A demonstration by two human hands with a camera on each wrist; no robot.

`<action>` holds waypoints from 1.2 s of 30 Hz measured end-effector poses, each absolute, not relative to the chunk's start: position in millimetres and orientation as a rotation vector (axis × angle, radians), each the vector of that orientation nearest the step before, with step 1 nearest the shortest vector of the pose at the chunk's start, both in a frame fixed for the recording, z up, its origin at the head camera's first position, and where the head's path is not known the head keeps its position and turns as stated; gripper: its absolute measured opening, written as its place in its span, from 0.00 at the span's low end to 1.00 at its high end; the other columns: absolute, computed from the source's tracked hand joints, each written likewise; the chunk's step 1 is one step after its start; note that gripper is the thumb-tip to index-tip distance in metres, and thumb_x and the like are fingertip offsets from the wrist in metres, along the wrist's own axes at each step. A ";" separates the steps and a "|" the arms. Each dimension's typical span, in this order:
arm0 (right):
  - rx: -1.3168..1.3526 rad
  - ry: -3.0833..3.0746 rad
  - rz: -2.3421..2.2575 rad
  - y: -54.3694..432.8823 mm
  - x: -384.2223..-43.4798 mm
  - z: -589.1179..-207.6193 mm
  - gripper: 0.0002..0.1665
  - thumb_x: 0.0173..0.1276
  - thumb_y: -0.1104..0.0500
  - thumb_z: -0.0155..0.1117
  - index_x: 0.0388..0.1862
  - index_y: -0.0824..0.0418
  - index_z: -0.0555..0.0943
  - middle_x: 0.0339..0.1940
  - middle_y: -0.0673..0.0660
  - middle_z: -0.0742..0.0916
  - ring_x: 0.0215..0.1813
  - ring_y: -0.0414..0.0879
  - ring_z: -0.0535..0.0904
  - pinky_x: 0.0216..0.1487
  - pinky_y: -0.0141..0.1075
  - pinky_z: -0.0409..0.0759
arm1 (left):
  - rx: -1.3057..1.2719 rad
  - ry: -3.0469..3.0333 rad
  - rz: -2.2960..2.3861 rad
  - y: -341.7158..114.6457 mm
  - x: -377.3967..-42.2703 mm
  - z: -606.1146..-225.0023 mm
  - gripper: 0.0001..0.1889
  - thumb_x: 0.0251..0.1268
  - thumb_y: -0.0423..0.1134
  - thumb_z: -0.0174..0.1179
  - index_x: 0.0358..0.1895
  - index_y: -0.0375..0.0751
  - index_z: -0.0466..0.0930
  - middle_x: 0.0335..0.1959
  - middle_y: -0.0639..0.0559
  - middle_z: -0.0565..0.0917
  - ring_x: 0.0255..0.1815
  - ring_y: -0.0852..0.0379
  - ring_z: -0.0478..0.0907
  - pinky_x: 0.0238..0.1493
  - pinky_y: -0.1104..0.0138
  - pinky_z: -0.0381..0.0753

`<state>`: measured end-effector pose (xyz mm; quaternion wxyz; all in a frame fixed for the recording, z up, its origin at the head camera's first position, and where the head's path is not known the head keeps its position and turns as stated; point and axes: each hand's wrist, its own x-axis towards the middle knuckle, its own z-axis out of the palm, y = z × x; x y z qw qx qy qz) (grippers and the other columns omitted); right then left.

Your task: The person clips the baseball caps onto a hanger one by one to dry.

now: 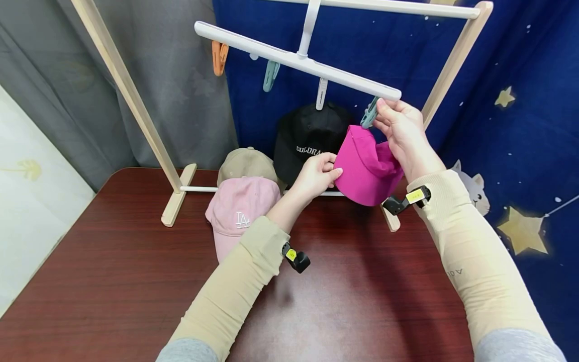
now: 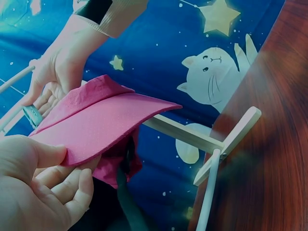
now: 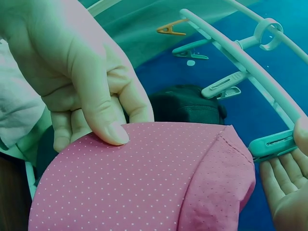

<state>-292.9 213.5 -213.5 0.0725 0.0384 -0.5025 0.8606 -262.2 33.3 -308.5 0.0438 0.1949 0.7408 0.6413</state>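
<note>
Our left hand (image 1: 316, 176) pinches the brim of the magenta cap (image 1: 368, 168), thumb on top and fingers curled beneath; the left wrist view shows the same grip from below. Our right hand (image 1: 402, 128) is raised to the teal clip (image 1: 370, 113) at the end of the white hanger bar (image 1: 296, 59), thumb and fingers closed on the clip, with the cap's top edge right at the clip. Whether the clip's mouth already bites the fabric, we cannot tell. The cap hangs in the air between both hands, above the table (image 1: 113, 281), near the right leg of the wooden rack (image 1: 124, 83).

No containers in view; the hanger bar serves as the holder. Along it: an orange clip (image 1: 219, 56) at the far left end, a pale teal clip (image 1: 271, 75) next, both with nothing in them, and a white clip (image 1: 321, 93) from which the black cap (image 1: 305, 138) hangs, lettering across its front.

On the table, a pink cap (image 1: 239, 211) with white letters lies just beside our left forearm, and a beige cap (image 1: 246, 163) sits behind it, touching it. Both lie against the rack's lower white crossbar (image 1: 199, 189).

The black cap hangs directly behind the magenta one, close to our left hand. Behind the rack, a blue curtain with stars and a cat (image 1: 520, 125) on the right, a grey curtain (image 1: 181, 90) on the left.
</note>
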 end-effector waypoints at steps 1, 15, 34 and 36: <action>0.119 -1.518 2.580 213.7 -292.8 -213.9 0.03 0.64 0.69 0.62 0.32 0.70 0.80 0.26 0.60 0.85 0.28 0.47 0.83 0.35 0.34 0.82 | 0.600 2.269 1.957 33.7 -262.2 -308.7 0.11 0.67 0.28 0.57 0.50 0.30 0.76 0.38 0.40 0.85 0.27 0.57 0.78 0.35 0.65 0.81; 0.174 -1.589 2.577 216.3 -292.7 -217.9 0.04 0.66 0.68 0.61 0.32 0.70 0.80 0.26 0.59 0.86 0.28 0.46 0.84 0.37 0.34 0.82 | 0.604 2.285 1.966 36.2 -257.8 -303.9 0.11 0.68 0.28 0.57 0.51 0.30 0.75 0.38 0.41 0.85 0.28 0.56 0.78 0.33 0.68 0.79; 0.184 -1.628 2.643 218.9 -290.7 -217.8 0.04 0.66 0.69 0.59 0.35 0.69 0.81 0.30 0.60 0.87 0.33 0.47 0.86 0.40 0.34 0.82 | 0.591 2.276 2.003 40.3 -257.7 -300.8 0.11 0.68 0.27 0.56 0.51 0.29 0.75 0.37 0.40 0.84 0.28 0.58 0.77 0.33 0.69 0.79; 0.186 -1.640 2.641 219.1 -290.4 -218.5 0.03 0.66 0.69 0.60 0.37 0.69 0.80 0.32 0.60 0.87 0.35 0.47 0.86 0.41 0.35 0.82 | 0.589 2.270 2.007 39.6 -257.2 -301.0 0.12 0.68 0.27 0.56 0.52 0.29 0.75 0.37 0.40 0.84 0.28 0.57 0.77 0.32 0.69 0.79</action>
